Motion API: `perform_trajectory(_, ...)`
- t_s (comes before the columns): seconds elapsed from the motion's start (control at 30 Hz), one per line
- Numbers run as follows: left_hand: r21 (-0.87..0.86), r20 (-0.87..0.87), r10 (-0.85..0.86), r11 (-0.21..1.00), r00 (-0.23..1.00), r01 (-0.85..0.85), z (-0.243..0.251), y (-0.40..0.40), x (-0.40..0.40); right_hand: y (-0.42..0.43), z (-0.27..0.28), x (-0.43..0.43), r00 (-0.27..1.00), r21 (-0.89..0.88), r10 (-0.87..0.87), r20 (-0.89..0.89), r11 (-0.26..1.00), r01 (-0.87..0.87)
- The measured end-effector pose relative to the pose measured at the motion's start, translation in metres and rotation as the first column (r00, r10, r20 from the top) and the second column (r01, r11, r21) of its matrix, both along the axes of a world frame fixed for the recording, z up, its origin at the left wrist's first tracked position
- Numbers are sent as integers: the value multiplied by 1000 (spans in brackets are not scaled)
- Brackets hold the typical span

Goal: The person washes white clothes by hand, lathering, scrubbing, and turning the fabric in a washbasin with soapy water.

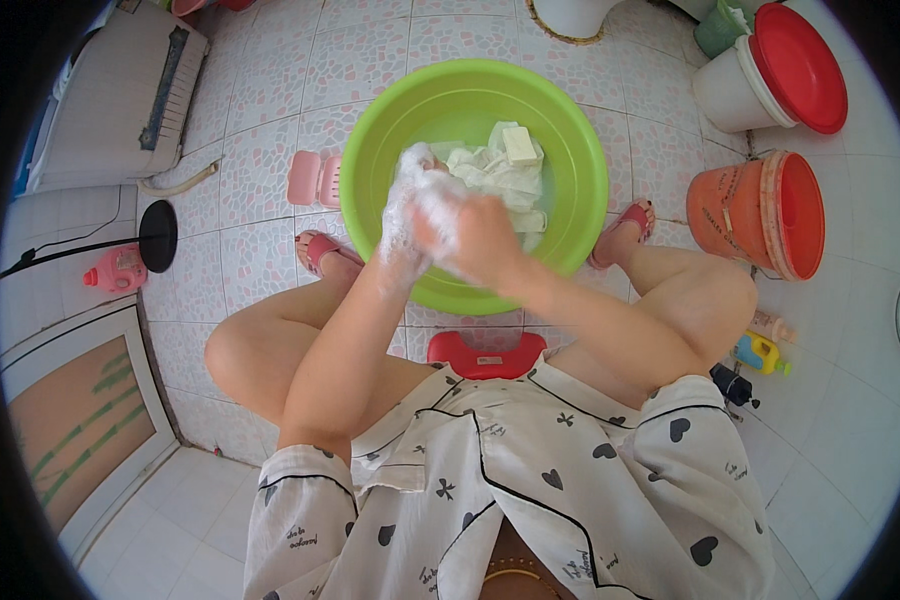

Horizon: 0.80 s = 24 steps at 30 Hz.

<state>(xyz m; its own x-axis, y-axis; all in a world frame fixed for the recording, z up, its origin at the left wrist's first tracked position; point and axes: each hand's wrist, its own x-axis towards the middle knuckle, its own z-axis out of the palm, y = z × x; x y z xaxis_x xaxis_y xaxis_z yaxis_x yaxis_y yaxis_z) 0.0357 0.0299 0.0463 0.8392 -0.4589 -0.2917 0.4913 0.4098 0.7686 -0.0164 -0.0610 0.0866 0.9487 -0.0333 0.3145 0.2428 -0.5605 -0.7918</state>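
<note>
Thick white suds coat my left hand [405, 206], held over the left part of a lime-green plastic basin [581, 172]. Against it presses my right hand [483, 236], curled and blurred by motion. Between them is a foam-covered mass [442, 206] that looks like a small white cloth; the lather hides its shape. Wet white cloth [498, 176] lies in the cloudy water beyond my hands. A pale rectangular bar of soap [520, 145] rests on top of that cloth.
Left of the basin sits an open pink soap dish [307, 178]. A red plastic stool [487, 356] is beneath me. Orange buckets [727, 214], a white bucket [739, 90] with a red basin [802, 67], and several bottles [757, 352] stand to the right. A hose [179, 178] lies left.
</note>
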Motion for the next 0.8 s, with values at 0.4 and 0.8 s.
perform_trajectory(0.4, -104, -99, 39, 993, 994, -49, 47, -18, -32, -28, -14, 23, 1000, -374, -29, 5, 927, 28)
perform_trajectory(0.8, -90, -362, -125, 991, 924, 99, 40, -4, 13, -90, -34, 53, 949, 172, 76, -305, 985, -24)
